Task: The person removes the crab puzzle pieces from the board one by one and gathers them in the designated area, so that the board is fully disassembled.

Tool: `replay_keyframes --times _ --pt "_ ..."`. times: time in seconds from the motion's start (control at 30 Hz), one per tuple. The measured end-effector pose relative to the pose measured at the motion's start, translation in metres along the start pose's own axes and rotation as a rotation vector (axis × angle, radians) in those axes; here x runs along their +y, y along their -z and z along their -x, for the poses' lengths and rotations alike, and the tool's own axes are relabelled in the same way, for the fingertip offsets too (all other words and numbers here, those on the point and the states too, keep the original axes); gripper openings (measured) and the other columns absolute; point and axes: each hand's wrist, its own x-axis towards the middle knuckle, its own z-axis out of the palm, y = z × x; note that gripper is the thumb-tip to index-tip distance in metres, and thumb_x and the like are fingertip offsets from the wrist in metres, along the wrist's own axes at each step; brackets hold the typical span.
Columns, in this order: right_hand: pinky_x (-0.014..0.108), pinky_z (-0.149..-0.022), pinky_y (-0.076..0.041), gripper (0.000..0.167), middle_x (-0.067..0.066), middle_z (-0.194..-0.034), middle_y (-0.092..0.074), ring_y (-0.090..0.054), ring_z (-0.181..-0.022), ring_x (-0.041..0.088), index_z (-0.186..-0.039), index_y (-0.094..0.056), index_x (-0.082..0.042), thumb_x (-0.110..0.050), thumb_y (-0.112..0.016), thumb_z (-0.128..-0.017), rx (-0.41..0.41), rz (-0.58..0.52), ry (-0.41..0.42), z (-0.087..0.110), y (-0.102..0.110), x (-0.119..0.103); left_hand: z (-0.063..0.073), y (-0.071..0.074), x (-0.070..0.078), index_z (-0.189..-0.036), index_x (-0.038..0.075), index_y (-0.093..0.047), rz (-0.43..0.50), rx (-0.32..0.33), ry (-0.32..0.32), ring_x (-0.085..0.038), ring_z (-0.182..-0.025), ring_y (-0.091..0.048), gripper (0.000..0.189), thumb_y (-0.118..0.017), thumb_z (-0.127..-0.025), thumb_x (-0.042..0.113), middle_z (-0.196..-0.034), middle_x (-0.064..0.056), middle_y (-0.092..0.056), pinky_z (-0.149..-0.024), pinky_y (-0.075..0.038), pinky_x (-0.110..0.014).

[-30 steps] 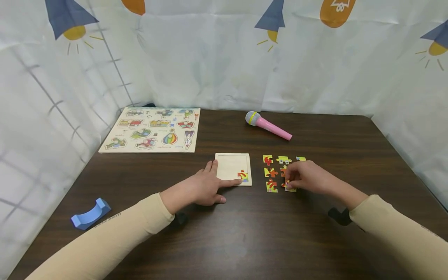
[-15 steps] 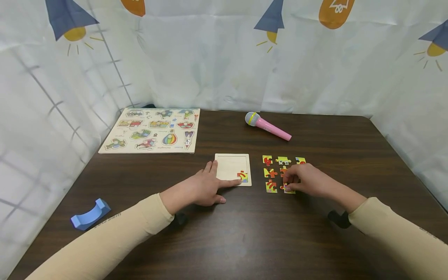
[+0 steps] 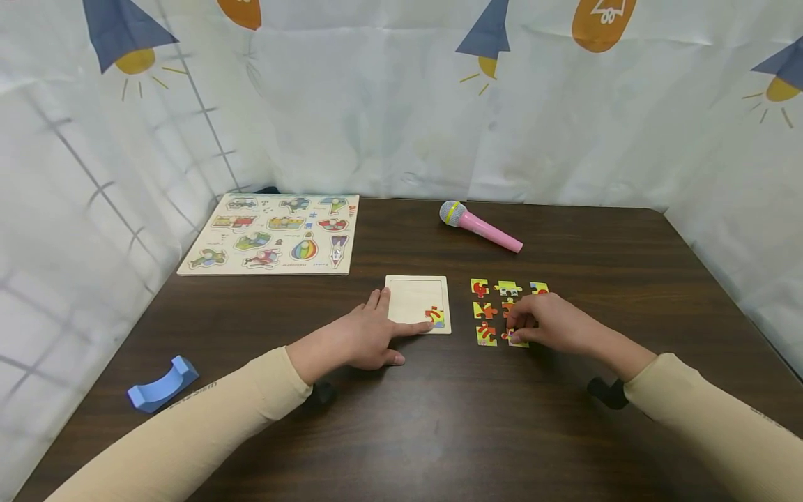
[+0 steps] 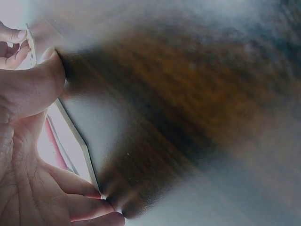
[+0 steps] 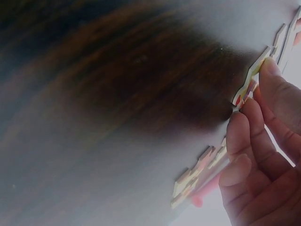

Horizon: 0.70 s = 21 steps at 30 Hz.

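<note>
My left hand (image 3: pixel 366 337) lies with fingers spread at a small square wooden puzzle tray (image 3: pixel 410 296). Its fingertips touch the tray's left edge, and one outstretched finger reaches the yellow-and-red puzzle piece (image 3: pixel 436 316) in the near right corner. To the right, my right hand (image 3: pixel 548 321) pinches a yellow puzzle piece (image 3: pixel 519 339) between thumb and fingers; the right wrist view shows the thumb on this piece's (image 5: pixel 254 70) edge. Beside it lie several loose pieces in rows, among them a yellow-and-orange piece (image 3: pixel 486 334). My right hand partly covers the right-hand pieces.
A large wooden board with vehicle pictures (image 3: pixel 270 234) lies at the back left. A pink toy microphone (image 3: pixel 483 228) rests behind the loose pieces. Near the left edge of the dark table (image 3: pixel 426 432) stands a blue arched block (image 3: pixel 163 385). Printed curtains hang around the table.
My right fingers have shifted slightly on the yellow puzzle piece, which has moved a little to the left and nearer to me. The left hand stays in place on the tray.
</note>
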Motion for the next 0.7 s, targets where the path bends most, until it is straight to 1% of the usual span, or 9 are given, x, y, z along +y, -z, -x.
replay_keyframes --times 0.53,0.7 --pt "0.024 -0.062 -0.046 0.011 -0.010 -0.082 -0.067 -0.051 -0.068 0.003 -0.089 -0.073 -0.016 -0.019 -0.083 -0.085 0.012 0.016 0.017 0.0007 -0.0004 0.0008 -0.0006 -0.0002 0.0002 -0.156 0.051 -0.033 -0.004 0.001 0.007 -0.053 -0.152 -0.018 0.066 -0.065 -0.098 0.045 -0.165 -0.036 -0.011 -0.117 -0.034 -0.059" --pt "0.024 -0.064 -0.048 0.011 -0.010 -0.084 -0.069 -0.054 -0.070 0.002 -0.091 -0.074 -0.015 -0.019 -0.083 -0.086 0.020 0.011 0.012 0.0010 -0.0005 0.0013 -0.0005 -0.0001 0.0004 -0.156 0.051 -0.033 -0.003 0.002 0.008 -0.053 -0.153 -0.018 0.066 -0.065 -0.098 0.045 -0.165 -0.036 -0.010 -0.117 -0.034 -0.059"
